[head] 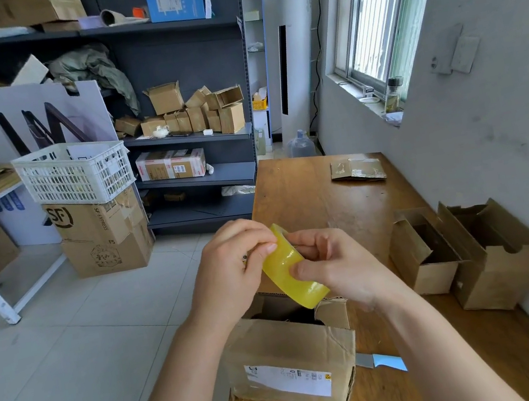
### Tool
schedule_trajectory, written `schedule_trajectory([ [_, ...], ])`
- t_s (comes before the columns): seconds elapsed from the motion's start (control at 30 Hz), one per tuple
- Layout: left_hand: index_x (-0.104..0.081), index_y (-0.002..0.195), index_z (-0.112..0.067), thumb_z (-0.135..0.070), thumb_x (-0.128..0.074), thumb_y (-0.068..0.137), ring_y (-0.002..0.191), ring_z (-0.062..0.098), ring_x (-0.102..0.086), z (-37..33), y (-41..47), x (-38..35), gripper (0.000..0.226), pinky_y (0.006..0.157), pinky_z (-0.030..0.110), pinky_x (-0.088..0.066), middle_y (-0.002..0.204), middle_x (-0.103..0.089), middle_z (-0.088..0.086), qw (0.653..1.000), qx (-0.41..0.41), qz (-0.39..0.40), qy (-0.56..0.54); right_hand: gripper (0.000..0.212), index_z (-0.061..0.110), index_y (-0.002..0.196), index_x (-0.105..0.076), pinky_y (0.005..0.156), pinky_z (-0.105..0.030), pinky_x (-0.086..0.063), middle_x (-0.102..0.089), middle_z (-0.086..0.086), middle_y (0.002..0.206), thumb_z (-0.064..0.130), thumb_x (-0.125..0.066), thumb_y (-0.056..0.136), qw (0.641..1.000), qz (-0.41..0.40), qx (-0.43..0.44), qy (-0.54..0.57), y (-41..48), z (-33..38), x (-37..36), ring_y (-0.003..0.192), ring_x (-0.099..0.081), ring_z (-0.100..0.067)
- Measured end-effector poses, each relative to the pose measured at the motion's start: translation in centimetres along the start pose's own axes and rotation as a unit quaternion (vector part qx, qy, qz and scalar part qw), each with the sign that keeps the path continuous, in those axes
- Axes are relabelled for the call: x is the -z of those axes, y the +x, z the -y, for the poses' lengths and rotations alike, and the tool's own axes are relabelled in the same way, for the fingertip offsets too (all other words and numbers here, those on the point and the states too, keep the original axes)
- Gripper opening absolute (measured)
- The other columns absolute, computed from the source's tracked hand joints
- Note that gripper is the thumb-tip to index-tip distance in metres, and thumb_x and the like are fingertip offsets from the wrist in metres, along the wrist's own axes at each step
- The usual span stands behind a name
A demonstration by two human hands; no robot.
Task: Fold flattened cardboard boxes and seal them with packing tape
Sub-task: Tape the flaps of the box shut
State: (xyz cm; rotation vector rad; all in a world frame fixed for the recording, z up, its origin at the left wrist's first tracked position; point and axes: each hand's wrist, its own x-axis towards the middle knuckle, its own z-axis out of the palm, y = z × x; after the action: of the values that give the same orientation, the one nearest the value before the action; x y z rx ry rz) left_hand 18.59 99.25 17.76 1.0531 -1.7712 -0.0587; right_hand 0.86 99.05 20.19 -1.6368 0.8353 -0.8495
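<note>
A yellowish roll of packing tape [289, 267] is held up in front of me with both hands. My left hand [229, 268] grips its upper left side, thumb pressed on the roll's outer face. My right hand [336, 268] pinches the roll from the right, thumb on its face. Below the hands, an erected cardboard box [292, 362] with a white shipping label stands on the wooden table [318, 198], its top flaps open. Two more open boxes [466, 258] stand against the wall at the right. A flattened piece of cardboard [357, 170] lies at the table's far end.
A knife with a light blue handle [384, 361] lies on the table just right of the labelled box. To the left are tiled floor, stacked cartons under a white basket [75, 173], and a dark shelf [191, 139] with small boxes.
</note>
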Motion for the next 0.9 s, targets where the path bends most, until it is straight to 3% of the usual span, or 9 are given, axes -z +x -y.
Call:
schedule_trajectory([
  [0.07,-0.072,0.085,-0.009,-0.011,-0.062,0.086,0.090,0.010,-0.059,0.1,0.1,0.1,0.010,0.079,0.022,-0.047,0.093,-0.062,-0.006,1.000,0.003,0.015,-0.001,0.028,0.016,0.099,-0.071,0.072,-0.027,-0.051,-0.069,-0.022,0.100,0.001,-0.062,0.078,1.000,-0.003,0.007,-0.018,0.1,0.0,0.0,0.081,-0.063,-0.018],
  [0.2,-0.061,0.081,-0.008,-0.018,-0.047,0.090,0.088,0.010,-0.049,-0.1,0.1,-0.2,0.019,0.078,0.014,-0.038,0.091,-0.054,-0.004,0.999,-0.014,0.035,0.037,0.039,0.004,0.107,-0.068,0.072,-0.033,-0.049,-0.070,-0.019,0.096,0.014,-0.060,0.071,0.996,-0.001,0.001,-0.093,0.3,-0.2,0.1,0.076,-0.060,-0.015],
  [0.27,-0.055,0.079,-0.007,-0.014,-0.040,0.090,0.086,0.011,-0.044,-0.2,0.0,-0.5,0.019,0.075,0.018,-0.036,0.089,-0.051,0.001,0.996,-0.031,0.031,0.084,0.038,0.003,0.106,-0.068,0.070,-0.029,-0.048,-0.069,-0.016,0.091,0.016,-0.059,0.071,0.993,0.006,0.007,-0.114,0.3,0.0,0.0,0.072,-0.058,-0.010],
  [0.37,-0.046,0.077,-0.007,0.000,-0.039,0.084,0.084,0.016,-0.039,-0.3,-0.1,-1.1,0.012,0.070,0.028,-0.035,0.087,-0.046,0.004,0.990,-0.036,0.034,0.136,0.038,-0.002,0.100,-0.067,0.069,-0.036,-0.049,-0.066,-0.020,0.089,0.019,-0.059,0.069,0.989,-0.003,0.012,-0.150,0.5,0.1,0.1,0.070,-0.056,-0.014],
  [0.5,-0.043,0.080,-0.007,0.001,-0.041,0.084,0.083,0.017,-0.039,-0.1,-0.6,-1.6,0.009,0.073,0.024,-0.034,0.089,-0.042,0.002,0.994,-0.036,0.025,0.100,0.037,-0.009,0.097,-0.064,0.068,-0.037,-0.046,-0.061,-0.031,0.088,0.014,-0.059,0.069,0.994,0.003,0.003,-0.105,0.7,0.0,0.1,0.070,-0.053,-0.024],
  [0.57,-0.046,0.082,-0.006,-0.008,-0.039,0.090,0.085,0.015,-0.044,-0.1,-1.0,-1.8,0.011,0.076,0.021,-0.037,0.093,-0.045,-0.001,0.999,-0.016,0.000,0.038,0.033,0.002,0.098,-0.071,0.069,-0.035,-0.049,-0.068,-0.024,0.090,0.012,-0.058,0.069,0.997,-0.005,-0.008,-0.075,0.6,0.0,0.4,0.073,-0.059,-0.021],
  [0.67,-0.058,0.102,-0.016,-0.032,-0.043,0.095,0.109,0.010,-0.052,0.2,-1.4,-1.6,0.023,0.091,0.023,-0.042,0.116,-0.053,-0.006,0.997,0.043,0.004,-0.059,0.037,0.018,0.101,-0.073,0.065,-0.024,-0.050,-0.072,-0.006,0.083,0.012,-0.055,0.069,1.000,-0.018,-0.018,-0.010,0.6,0.0,0.8,0.072,-0.062,-0.014],
  [0.77,-0.034,0.139,-0.045,-0.060,-0.058,0.079,0.135,0.002,-0.034,0.4,-1.7,-1.2,0.066,0.107,0.018,-0.031,0.147,-0.036,-0.014,0.976,0.131,0.104,-0.141,0.037,0.013,0.101,-0.072,0.066,-0.030,-0.049,-0.069,-0.008,0.083,0.014,-0.052,0.070,0.999,-0.036,-0.010,0.030,0.7,-0.3,0.6,0.074,-0.059,-0.019],
  [0.9,-0.040,0.137,-0.044,-0.051,-0.071,0.069,0.135,0.008,-0.037,-0.2,-1.4,-0.6,0.076,0.108,0.030,-0.036,0.145,-0.036,-0.018,0.983,0.110,0.076,-0.129,0.019,0.015,0.084,-0.072,0.059,-0.028,-0.045,-0.063,-0.009,0.076,0.021,-0.056,0.076,0.995,-0.067,0.004,0.070,0.8,-0.3,-0.4,0.066,-0.056,-0.017],
])
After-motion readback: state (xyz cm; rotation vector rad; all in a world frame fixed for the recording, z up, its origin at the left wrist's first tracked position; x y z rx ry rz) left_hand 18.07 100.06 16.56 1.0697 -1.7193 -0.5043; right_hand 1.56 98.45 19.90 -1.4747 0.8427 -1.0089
